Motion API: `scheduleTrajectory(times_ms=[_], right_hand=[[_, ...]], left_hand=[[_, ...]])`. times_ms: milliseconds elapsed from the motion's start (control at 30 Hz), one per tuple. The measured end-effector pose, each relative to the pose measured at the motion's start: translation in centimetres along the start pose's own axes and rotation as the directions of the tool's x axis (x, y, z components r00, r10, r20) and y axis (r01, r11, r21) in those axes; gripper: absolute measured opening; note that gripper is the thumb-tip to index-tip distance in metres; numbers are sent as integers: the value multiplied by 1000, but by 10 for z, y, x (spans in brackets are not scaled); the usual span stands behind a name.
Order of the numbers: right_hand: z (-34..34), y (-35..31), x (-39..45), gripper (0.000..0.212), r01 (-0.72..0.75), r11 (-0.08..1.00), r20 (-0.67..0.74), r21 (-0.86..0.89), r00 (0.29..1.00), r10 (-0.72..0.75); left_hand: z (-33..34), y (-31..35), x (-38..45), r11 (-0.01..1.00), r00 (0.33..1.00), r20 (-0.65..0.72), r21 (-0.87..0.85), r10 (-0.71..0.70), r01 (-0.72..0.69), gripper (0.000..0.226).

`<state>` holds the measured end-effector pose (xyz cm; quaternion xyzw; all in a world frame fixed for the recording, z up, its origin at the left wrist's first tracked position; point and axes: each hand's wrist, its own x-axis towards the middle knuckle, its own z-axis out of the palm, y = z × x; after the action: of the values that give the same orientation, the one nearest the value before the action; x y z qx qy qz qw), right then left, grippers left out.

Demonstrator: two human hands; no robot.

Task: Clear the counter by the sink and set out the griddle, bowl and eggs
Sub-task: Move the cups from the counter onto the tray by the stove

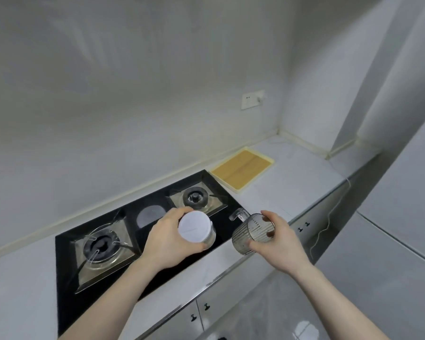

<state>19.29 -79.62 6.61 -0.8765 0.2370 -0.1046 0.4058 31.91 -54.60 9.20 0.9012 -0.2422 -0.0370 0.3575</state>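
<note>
While over stove (142,217): left hand (166,238) grips jar (197,229); right hand (277,238) cup (253,233) (ribbed)

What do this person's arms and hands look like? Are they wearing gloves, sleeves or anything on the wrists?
Both arms are bare as far as the picture shows: no sleeves come into view. The left hand and the right hand wear no gloves. No watch, bracelet or ring can be seen on either wrist or on the fingers that show. No cables or markings.

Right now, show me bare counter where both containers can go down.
Bare patch: the white counter between the yellow tray and the front edge, right of the black gas hob. Left hand grips the white-lidded jar, right hand the ribbed measuring cup, both over the hob, which is crowded with burners.
</note>
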Motion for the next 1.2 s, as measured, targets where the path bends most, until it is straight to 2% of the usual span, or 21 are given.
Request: scheduleTrajectory(times_ms=[200, 333, 633, 767, 900, 1067, 1200], right_hand=[[-29, 13, 78, 92, -63, 997, -14, -53, 998, 63], [-40, 28, 119, 91, -102, 992, -41, -68, 994, 100], [-50, 61, 208, 94, -155, 983, 44, -95, 986, 160], [-51, 73, 259, 94, -137, 983, 98, -121, 984, 149], [-54, 86, 313, 97, -84, 986, 187, -144, 976, 110], [-69, 98, 378, 101, -17, 985, 266, -173, 962, 63], [-79, 105, 422, 93, 31, 981, 297, -192, 955, 28]], left_hand=[[32, 6, 86, 999, 998, 52, -17, 31, -30, 81], [51, 7, 137, 997, 995, 73, 23, 67, -69, 74], [89, 8, 212, 993, 995, 93, 108, 28, -38, 75], [106, 19, 245, 992, 993, 117, 124, -1, -14, 71], [133, 25, 286, 978, 992, 118, 210, -40, 15, 67], [167, 33, 340, 950, 970, 176, 290, -167, 111, 80], [189, 48, 378, 920, 953, 216, 372, -214, 122, 84]])
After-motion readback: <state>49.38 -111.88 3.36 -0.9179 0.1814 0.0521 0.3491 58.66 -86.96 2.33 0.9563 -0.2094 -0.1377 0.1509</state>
